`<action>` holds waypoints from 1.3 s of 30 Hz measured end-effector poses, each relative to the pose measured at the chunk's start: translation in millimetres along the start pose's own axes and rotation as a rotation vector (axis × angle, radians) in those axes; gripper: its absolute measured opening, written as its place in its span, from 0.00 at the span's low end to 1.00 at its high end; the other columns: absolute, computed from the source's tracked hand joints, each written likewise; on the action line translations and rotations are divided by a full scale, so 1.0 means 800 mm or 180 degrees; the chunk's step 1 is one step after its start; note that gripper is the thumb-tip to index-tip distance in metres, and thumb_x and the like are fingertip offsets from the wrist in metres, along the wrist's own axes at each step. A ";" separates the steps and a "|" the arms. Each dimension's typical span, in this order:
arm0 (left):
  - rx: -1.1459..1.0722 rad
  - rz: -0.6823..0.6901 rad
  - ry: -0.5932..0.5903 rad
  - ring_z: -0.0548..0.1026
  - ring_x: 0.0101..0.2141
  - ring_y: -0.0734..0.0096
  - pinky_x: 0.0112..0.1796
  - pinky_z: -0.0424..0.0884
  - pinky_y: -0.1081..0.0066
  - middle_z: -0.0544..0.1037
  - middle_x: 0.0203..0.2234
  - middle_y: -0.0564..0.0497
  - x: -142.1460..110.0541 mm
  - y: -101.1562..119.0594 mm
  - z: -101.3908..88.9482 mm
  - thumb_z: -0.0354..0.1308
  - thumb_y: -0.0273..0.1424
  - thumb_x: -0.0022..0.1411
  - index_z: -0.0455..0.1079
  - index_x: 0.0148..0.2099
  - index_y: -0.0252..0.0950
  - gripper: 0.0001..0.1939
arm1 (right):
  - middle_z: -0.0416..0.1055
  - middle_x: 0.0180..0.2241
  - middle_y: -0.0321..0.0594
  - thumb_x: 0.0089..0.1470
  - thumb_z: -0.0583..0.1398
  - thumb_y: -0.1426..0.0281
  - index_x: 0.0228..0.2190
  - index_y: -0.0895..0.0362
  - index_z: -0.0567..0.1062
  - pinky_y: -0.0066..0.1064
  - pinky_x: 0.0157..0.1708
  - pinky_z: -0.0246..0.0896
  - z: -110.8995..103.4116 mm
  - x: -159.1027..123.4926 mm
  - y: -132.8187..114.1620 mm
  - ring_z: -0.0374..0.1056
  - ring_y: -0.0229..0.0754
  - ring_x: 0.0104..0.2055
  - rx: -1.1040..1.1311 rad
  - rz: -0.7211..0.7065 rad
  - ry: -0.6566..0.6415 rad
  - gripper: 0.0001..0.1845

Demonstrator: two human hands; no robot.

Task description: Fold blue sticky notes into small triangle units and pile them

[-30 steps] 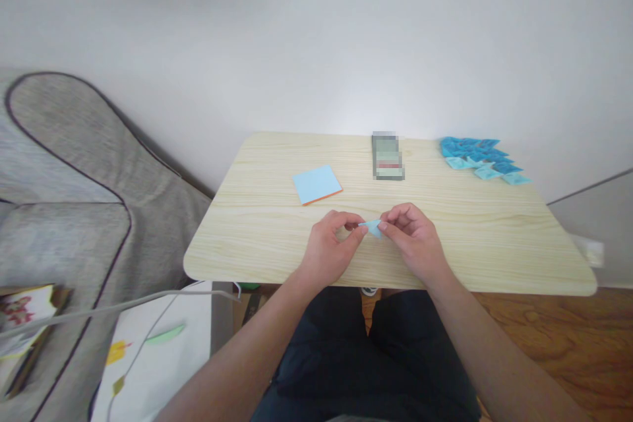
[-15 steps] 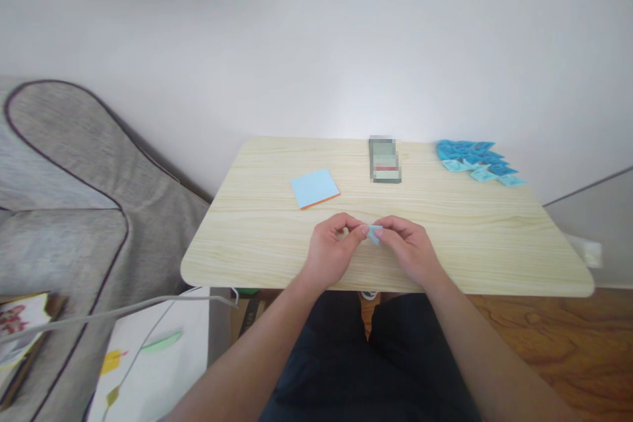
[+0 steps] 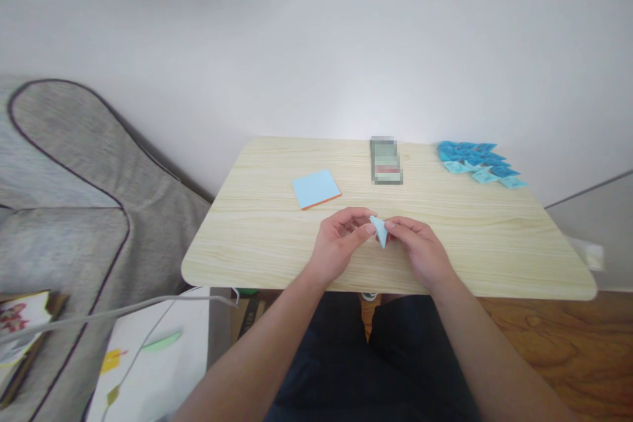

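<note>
A small folded piece of light blue paper (image 3: 380,231) is pinched between my two hands, just above the front part of the table. My left hand (image 3: 337,242) grips its left side between thumb and fingers. On the other side, my right hand (image 3: 418,247) has thumb and fingertips closed on the right edge. The paper shows a narrow pointed shape, with one tip facing down toward me. Beyond my left hand lies a stack of square paper (image 3: 316,188), light blue on top with an orange edge showing below.
The pale wooden table (image 3: 247,237) stands against a white wall. A phone-like object (image 3: 386,161), blurred out, lies at the back. Several folded blue paper pieces (image 3: 475,157) are gathered at the back right. A grey sofa (image 3: 158,231) and a white cable (image 3: 163,301) are at the left.
The folded paper has turned and now shows more of its surface between my hands. Both hands have shifted slightly right, and the fingertips have moved a little apart.
</note>
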State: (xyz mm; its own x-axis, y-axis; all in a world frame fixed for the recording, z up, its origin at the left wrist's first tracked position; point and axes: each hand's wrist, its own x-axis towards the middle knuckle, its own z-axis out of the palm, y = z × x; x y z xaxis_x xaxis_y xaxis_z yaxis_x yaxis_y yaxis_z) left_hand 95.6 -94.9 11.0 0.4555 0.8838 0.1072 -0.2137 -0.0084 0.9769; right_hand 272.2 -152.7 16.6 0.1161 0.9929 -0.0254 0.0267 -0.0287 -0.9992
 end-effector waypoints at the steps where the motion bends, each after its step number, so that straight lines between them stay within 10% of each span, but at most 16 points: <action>1: 0.0033 0.0043 -0.0062 0.77 0.35 0.68 0.41 0.73 0.66 0.81 0.33 0.49 0.000 -0.001 0.000 0.68 0.40 0.60 0.78 0.49 0.38 0.17 | 0.74 0.27 0.37 0.60 0.62 0.60 0.26 0.54 0.80 0.36 0.41 0.61 0.001 -0.001 0.000 0.67 0.43 0.34 0.0222 0.0069 -0.0039 0.14; 18: 0.0987 0.0494 0.0181 0.72 0.34 0.70 0.39 0.69 0.68 0.77 0.33 0.51 -0.004 0.007 0.008 0.61 0.27 0.62 0.79 0.45 0.39 0.10 | 0.73 0.25 0.38 0.59 0.65 0.61 0.31 0.57 0.80 0.30 0.26 0.60 0.003 -0.001 0.001 0.66 0.38 0.25 0.1299 0.0849 -0.0497 0.12; 32: 0.2164 0.1167 0.0506 0.76 0.42 0.65 0.46 0.73 0.63 0.80 0.38 0.48 -0.012 0.000 0.013 0.58 0.27 0.67 0.80 0.46 0.41 0.11 | 0.78 0.30 0.41 0.60 0.64 0.55 0.35 0.57 0.79 0.34 0.33 0.71 0.007 0.001 -0.001 0.74 0.41 0.30 0.1289 0.0929 -0.0529 0.17; 39: 0.2388 0.0842 0.0392 0.78 0.39 0.66 0.42 0.73 0.65 0.83 0.37 0.49 -0.014 -0.003 0.011 0.54 0.31 0.71 0.79 0.50 0.42 0.13 | 0.79 0.32 0.38 0.55 0.69 0.57 0.43 0.55 0.79 0.33 0.37 0.73 0.007 0.001 -0.003 0.75 0.39 0.33 0.0988 0.0845 -0.0529 0.18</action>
State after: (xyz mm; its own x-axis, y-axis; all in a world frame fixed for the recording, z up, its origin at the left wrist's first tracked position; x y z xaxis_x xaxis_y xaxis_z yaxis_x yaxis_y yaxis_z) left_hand 98.5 -108.8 9.4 0.3629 0.8534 0.3741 0.3563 -0.4980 0.7906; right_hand 266.9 -151.5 18.5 -0.0831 0.9616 -0.2615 -0.2852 -0.2744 -0.9184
